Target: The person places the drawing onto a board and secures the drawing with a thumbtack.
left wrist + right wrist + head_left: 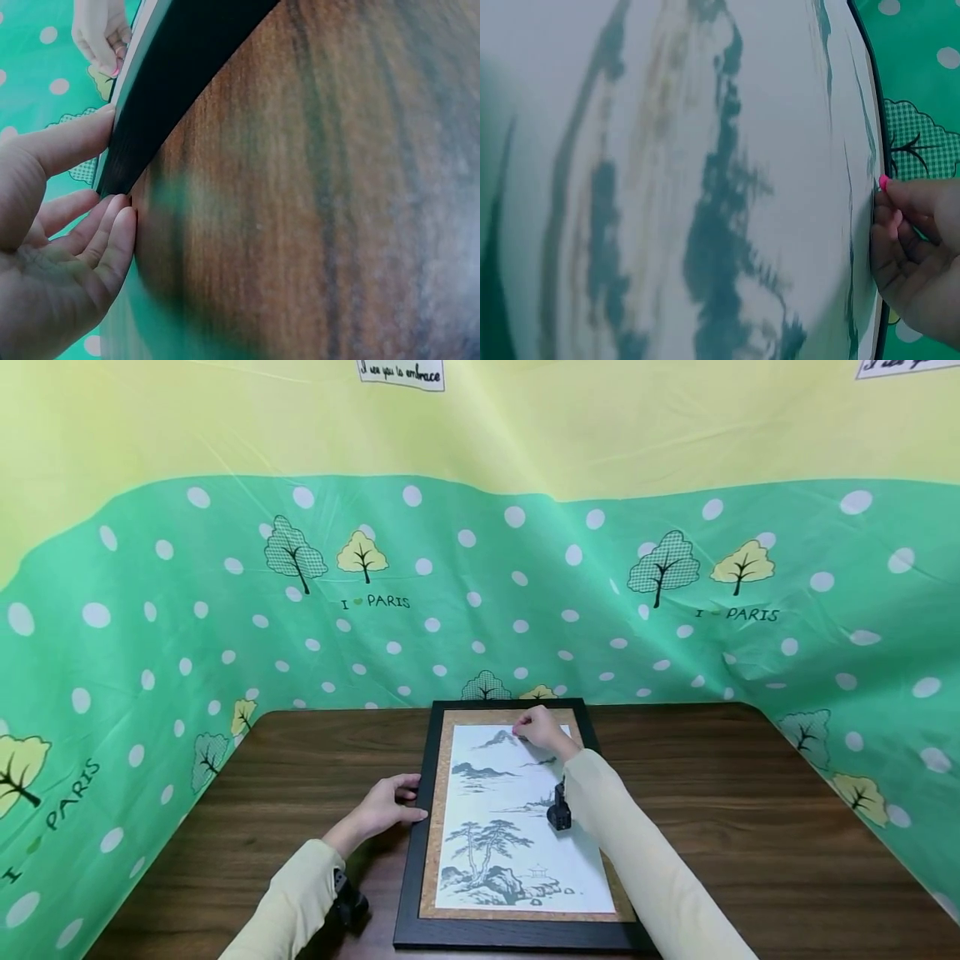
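Observation:
A cork board with a black frame [423, 839] lies on the table, bearing a white sheet [480, 802] printed with a grey landscape of mountains and pines. Near the top of the sheet, my right hand [542, 728] pinches a small pink push pin [885, 182] between thumb and fingertips. My left hand [386, 802] rests against the frame's left side. In the left wrist view, its thumb touches the dark edge [180, 82] and the other fingertips lie below, hiding part of that edge. The right forearm covers part of the sheet's right side.
The brown wooden table [750, 827] extends on both sides of the board. Behind it hangs a green curtain [487, 602] with white dots and printed trees, close past the board's far edge. A black wrist camera [558, 810] on the right sleeve hangs over the sheet.

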Demonstrator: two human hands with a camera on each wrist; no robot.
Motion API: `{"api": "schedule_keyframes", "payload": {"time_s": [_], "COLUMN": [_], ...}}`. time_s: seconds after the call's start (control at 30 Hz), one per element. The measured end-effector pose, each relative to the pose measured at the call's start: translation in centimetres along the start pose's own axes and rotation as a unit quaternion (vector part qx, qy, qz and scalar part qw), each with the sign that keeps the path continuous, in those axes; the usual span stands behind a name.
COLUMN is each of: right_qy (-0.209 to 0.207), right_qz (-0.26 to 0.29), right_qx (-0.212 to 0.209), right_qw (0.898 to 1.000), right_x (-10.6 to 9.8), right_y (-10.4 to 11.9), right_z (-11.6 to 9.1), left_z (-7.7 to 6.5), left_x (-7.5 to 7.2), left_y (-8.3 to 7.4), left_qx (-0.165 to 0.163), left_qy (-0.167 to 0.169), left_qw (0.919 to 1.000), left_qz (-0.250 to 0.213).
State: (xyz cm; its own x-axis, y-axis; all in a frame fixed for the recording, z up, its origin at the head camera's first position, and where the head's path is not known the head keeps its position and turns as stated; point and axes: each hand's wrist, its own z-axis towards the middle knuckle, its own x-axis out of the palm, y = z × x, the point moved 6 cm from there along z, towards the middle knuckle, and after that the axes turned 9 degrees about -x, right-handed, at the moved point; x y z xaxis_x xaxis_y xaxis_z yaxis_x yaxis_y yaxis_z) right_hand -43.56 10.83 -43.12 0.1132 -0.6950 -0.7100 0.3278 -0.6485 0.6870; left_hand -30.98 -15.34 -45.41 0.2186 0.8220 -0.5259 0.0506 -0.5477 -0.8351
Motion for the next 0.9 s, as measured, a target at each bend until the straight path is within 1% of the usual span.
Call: {"api": "schedule_keyframes", "payload": {"time_s": [0.17,0.33,0.47,0.6,0.7,0.8,0.9], "right_qy": [-0.016,-0.021,-0.042,-0.056,-0.059,-0.062,-0.055], "right_qz": [-0.018,-0.005,0.002,-0.019,-0.037,-0.029,-0.013], "right_qx": [0.017,0.049,0.073,0.089,0.091,0.09,0.081], "right_qw": [1.0,0.999,0.996,0.994,0.993,0.994,0.995], "right_x": [0.19,0.16,-0.05,0.02,0.11,0.02,-0.03], "right_y": [0.08,0.14,-0.12,-0.59,-0.7,-0.63,-0.47], "right_z": [0.3,0.37,0.44,0.56,0.57,0.42,0.19], "left_z": [0.02,-0.05,-0.05,-0.03,-0.05,-0.04,-0.07], "left_x": [-0.04,-0.09,-0.19,-0.16,-0.15,-0.15,-0.18], "left_y": [0.13,0.11,0.13,0.11,0.12,0.04,0.05], "left_qx": [-0.006,-0.002,-0.002,-0.001,0.0,0.001,0.0], "left_qy": [-0.005,-0.003,-0.003,-0.002,-0.002,-0.001,-0.002], "left_qw": [1.0,1.0,1.0,1.0,1.0,1.0,1.0], "left_qz": [-0.006,-0.009,-0.009,-0.008,-0.006,-0.004,-0.009]}}
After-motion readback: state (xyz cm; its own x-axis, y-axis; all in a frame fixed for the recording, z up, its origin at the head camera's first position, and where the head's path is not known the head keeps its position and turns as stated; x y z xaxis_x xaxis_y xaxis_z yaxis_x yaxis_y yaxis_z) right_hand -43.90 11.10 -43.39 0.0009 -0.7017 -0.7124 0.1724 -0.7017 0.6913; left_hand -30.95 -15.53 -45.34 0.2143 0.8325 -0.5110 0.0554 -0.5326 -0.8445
